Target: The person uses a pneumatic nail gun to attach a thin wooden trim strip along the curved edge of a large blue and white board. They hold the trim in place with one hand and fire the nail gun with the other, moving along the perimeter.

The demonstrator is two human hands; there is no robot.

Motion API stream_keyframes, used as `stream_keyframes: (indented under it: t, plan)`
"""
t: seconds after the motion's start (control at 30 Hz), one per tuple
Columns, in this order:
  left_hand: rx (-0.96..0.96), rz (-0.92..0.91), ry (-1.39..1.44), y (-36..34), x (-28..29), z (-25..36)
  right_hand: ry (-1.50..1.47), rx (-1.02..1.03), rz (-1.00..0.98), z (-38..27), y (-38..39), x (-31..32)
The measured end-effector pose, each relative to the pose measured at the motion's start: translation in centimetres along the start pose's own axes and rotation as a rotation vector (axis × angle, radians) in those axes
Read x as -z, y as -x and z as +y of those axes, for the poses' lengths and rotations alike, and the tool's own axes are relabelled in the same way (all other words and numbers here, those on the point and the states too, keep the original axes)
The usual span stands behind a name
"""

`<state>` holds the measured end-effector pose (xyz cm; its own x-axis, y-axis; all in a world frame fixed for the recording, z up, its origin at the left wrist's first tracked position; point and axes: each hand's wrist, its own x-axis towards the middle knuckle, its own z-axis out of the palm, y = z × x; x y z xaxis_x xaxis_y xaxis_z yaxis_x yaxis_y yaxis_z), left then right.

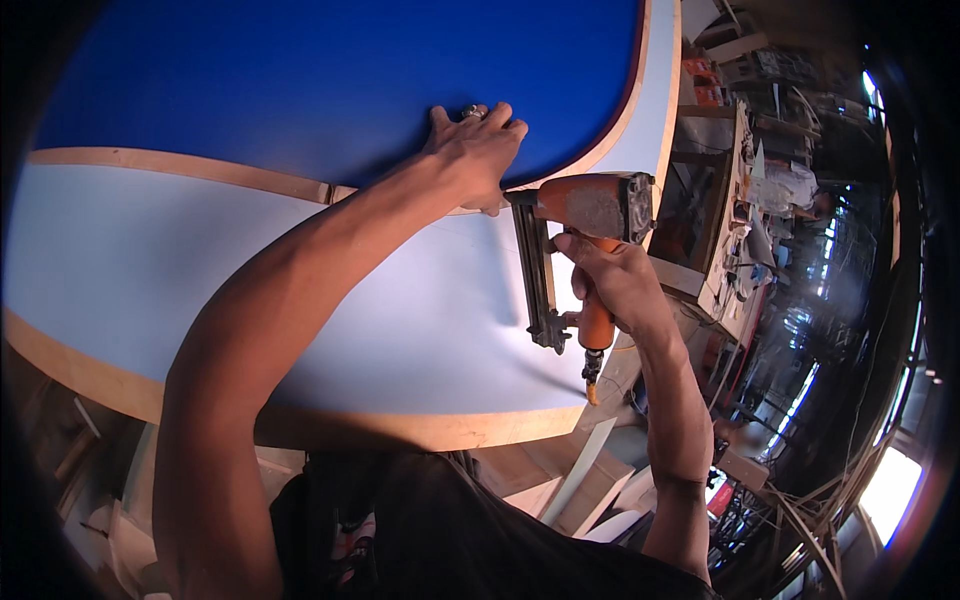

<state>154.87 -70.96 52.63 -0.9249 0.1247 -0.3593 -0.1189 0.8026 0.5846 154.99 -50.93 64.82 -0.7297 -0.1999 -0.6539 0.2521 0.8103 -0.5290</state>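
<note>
My left hand [478, 150] reaches across the white tabletop panel [400, 290], its fingers apart on the raised blue surface [340, 80]. The wrist side of this hand lies over a thin wooden edging strip [200, 170] that borders the blue, and covers part of it. In my right hand [625, 285] is an orange and black nail gun [590, 205], gripped by its handle. Its nose points left, close beside my left hand at the strip. An air hose fitting [592, 385] hangs from the bottom of the handle.
A wooden band [480, 432] edges the curved panel near my body. Wooden offcuts [580, 480] lie below it. At the right stands a cluttered wooden workbench [715, 270] with tools and bags. A bright window opening [890, 495] shows at the far right.
</note>
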Motion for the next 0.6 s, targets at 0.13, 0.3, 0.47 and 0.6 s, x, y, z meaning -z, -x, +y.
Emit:
stream_keyframes:
  t: [0.13,0.3,0.47,0.6]
  plan:
    - [-0.018,-0.027,-0.005,-0.4,0.0,0.8,-0.057,0.005,0.055,1.2,0.5,0.3]
    - [-0.006,-0.027,-0.004,-0.2,-0.1,0.1,0.004,0.005,0.033,0.9,0.4,-0.1]
    - [-0.016,-0.020,-0.012,0.2,0.0,0.1,0.049,0.036,0.020,0.7,0.5,-0.3]
    - [-0.019,0.008,-0.027,0.0,-0.3,-0.3,-0.040,0.043,0.016,0.4,0.6,-0.5]
